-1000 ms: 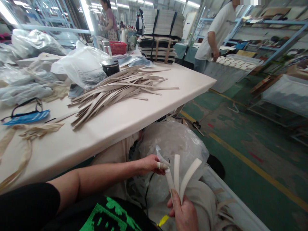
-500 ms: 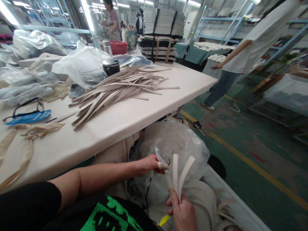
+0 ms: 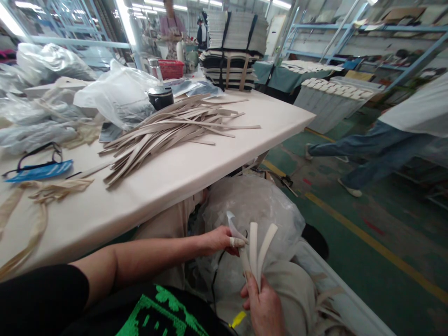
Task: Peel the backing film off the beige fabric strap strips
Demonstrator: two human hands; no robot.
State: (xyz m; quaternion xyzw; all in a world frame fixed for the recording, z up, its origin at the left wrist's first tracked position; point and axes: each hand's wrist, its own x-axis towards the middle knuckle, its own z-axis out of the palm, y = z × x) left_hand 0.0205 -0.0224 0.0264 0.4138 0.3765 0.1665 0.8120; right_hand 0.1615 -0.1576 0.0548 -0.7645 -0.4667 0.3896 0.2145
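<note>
Over my lap, my right hand (image 3: 264, 303) is closed around the lower part of several cream fabric strips (image 3: 254, 247), whose free ends fan upward. My left hand (image 3: 224, 240), a wrap on one finger, pinches the leftmost strip near its upper end. A thin whitish, see-through piece (image 3: 234, 224) sticks up from that pinch; whether it is backing film or part of the strip I cannot tell. Behind both hands lies a clear plastic bag (image 3: 259, 200). On the table above them rests a loose pile of beige strips (image 3: 168, 130).
The table (image 3: 210, 163) spans the left and middle. On it are plastic bags (image 3: 115, 93), a dark lidded mug (image 3: 161, 97), glasses on a blue packet (image 3: 38, 168) and a tied stack (image 3: 231, 51). A person in jeans (image 3: 385, 140) is walking at the right; another person (image 3: 171, 30) stands behind.
The person at the right has moved further right and nearer, legs now in stride. My hands stay almost in place; the strips' free ends have shifted slightly left.
</note>
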